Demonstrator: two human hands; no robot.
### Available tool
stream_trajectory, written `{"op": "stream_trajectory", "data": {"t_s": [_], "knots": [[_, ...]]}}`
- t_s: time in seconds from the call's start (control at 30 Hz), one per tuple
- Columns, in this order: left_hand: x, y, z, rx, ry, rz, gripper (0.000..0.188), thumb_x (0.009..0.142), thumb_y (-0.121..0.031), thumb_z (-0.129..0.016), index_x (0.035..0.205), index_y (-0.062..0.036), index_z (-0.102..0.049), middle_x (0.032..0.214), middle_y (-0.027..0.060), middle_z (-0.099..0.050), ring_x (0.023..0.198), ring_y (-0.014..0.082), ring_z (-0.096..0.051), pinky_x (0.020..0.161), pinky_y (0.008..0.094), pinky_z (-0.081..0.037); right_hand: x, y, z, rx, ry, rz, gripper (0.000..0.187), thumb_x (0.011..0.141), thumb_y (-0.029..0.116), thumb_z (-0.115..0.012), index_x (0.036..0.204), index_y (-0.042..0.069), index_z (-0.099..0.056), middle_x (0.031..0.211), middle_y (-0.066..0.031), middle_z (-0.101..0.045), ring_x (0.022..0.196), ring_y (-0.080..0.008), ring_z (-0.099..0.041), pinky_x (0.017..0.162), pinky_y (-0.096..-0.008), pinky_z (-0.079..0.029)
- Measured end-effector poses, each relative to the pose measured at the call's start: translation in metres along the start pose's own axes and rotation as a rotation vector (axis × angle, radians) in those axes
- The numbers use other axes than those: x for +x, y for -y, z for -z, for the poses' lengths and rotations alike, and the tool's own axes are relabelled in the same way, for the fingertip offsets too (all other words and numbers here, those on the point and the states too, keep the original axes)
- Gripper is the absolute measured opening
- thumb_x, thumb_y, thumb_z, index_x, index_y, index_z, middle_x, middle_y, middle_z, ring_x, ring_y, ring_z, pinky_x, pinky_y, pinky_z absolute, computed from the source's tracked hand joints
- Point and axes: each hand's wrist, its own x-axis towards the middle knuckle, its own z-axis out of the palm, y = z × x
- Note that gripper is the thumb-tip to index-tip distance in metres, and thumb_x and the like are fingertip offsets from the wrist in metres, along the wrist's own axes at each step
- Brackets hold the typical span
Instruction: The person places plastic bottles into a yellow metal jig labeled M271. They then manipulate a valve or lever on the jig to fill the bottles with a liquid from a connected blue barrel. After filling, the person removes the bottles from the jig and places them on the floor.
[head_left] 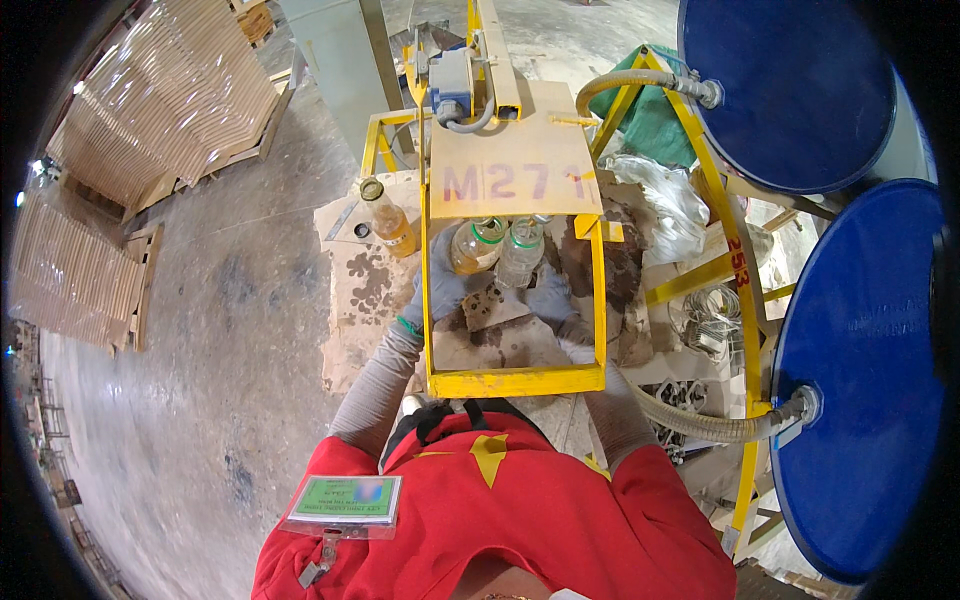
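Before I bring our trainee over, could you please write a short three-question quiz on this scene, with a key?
1. Multiple choice: which of these is nearest the right hand?
A) the ID badge
B) the clear bottle
C) the plastic-wrapped stack

2. True or false: the lower blue drum is on the person's left.

3. Fill the gap: the frame bar just ahead of the red top is painted ____.

Key:
1. B
2. False; it is on the person's right, with a hose joined to it.
3. Yellow
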Motion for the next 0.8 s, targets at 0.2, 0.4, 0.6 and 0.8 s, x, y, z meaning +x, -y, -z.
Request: {"op": "stream_trajectory", "data": {"t_s": [0.2,0.4,0.6,0.8], "knots": [[-0.001,0.007,0.002,-0.055,-0.012,-0.027,0.073,0.064,-0.019,-0.079,0.125,-0.0034,-0.04,0.12,0.0102,-0.052,0.111,0.0205,-0.05,0.098,0.0339,-0.039,-0.003,0.008,0.002,0.127,0.017,0.003,0.054,0.073,0.024,-0.07,0.119,0.006,-0.049,0.114,-0.0122,-0.058,0.107,-0.0247,-0.055,0.091,-0.0337,-0.042],[0.001,0.012,0.002,0.046,-0.013,-0.02,0.075,0.064,-0.016,-0.079,0.126,-0.0031,-0.038,0.121,0.0101,-0.051,0.112,0.0203,-0.049,0.099,0.0338,-0.038,-0.01,0.023,0.004,0.326,0.049,0.034,0.049,0.075,0.021,-0.069,0.118,0.005,-0.05,0.112,-0.0097,-0.059,0.104,-0.0205,-0.055,0.09,-0.0318,-0.042],[0.001,0.019,0.001,0.01,-0.021,-0.025,0.077,0.063,-0.012,-0.079,0.127,-0.0026,-0.037,0.123,0.0104,-0.05,0.114,0.0205,-0.048,0.1,0.0337,-0.037,-0.008,0.021,-0.002,0.184,-0.038,0.054,0.049,0.075,0.023,-0.07,0.116,0.005,-0.052,0.11,-0.0112,-0.06,0.103,-0.0236,-0.056,0.089,-0.0329,-0.042],[0.002,0.01,0.0,0.038,-0.006,-0.014,0.076,0.063,-0.012,-0.079,0.127,-0.0026,-0.037,0.122,0.0104,-0.05,0.114,0.0203,-0.048,0.1,0.0338,-0.037,-0.004,0.011,-0.007,0.168,-0.095,0.091,0.049,0.073,0.023,-0.071,0.115,0.004,-0.053,0.11,-0.012,-0.06,0.102,-0.0256,-0.057,0.089,-0.0341,-0.043]]}}
